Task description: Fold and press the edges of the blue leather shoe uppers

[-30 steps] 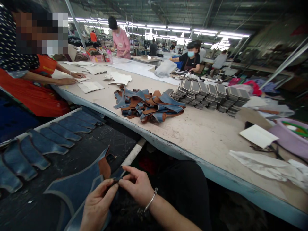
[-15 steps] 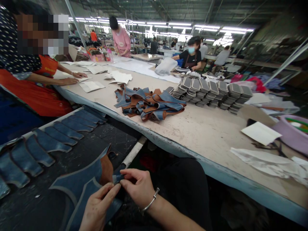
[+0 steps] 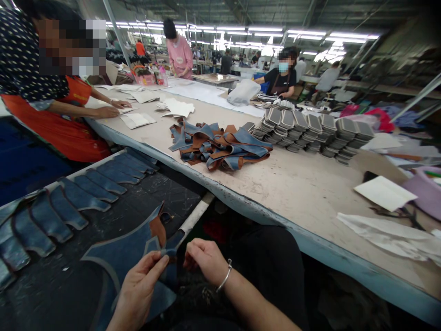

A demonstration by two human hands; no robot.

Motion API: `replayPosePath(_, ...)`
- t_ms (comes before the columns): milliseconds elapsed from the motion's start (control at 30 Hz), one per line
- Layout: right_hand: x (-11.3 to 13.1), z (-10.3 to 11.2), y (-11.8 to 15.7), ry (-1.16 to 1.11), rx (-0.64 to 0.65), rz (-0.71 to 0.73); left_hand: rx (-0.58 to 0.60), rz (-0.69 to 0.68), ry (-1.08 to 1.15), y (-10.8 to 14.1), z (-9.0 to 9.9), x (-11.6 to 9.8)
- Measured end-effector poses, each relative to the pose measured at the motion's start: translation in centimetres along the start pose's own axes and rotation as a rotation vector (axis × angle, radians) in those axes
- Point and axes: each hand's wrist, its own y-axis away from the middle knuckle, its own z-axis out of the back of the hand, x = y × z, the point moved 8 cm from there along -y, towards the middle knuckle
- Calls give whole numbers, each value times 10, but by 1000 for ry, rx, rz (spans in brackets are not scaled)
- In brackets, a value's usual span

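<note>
My left hand [image 3: 143, 278] pinches a narrow strap-like part of a blue leather piece [image 3: 119, 250] between thumb and forefinger. The piece has pale edges and a brown underside showing at a fold. It lies partly on the black board, and more blue leather hangs below my fingers. Just to the right, my right hand [image 3: 206, 262], a silver bracelet on its wrist, is apart from the leather. Its fingers are curled together, and whatever they may hold is hidden. Along the board's far left side, similar blue pieces [image 3: 72, 195] lie overlapping in a row.
On the long table [image 3: 292, 184] is a heap of blue and brown leather pieces [image 3: 220, 142]. Stacks of grey rounded panels [image 3: 310, 128] stand beyond it. White sheets and a purple basin [image 3: 423, 188] are at right. A co-worker in an orange apron [image 3: 82, 128] handles pale sheets at left.
My right hand has drawn away from the leather strap to the right, where both hands met before. My left hand keeps its pinch. The view has shifted slightly.
</note>
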Motion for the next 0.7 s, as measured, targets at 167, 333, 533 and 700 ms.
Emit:
replayPosePath(167,18,-12,5,278,97,217,91,12,-44,-1,-9,7)
replayPosePath(333,14,-17,6,83,123,201,150,134,82,6,-20,8)
replayPosePath(533,-5,-19,3,-75,82,55,162,50,-122,-1,-16,-5)
replayPosePath(700,17,-5,4,124,-22,238,379,-235,-553,-12,-10,-30)
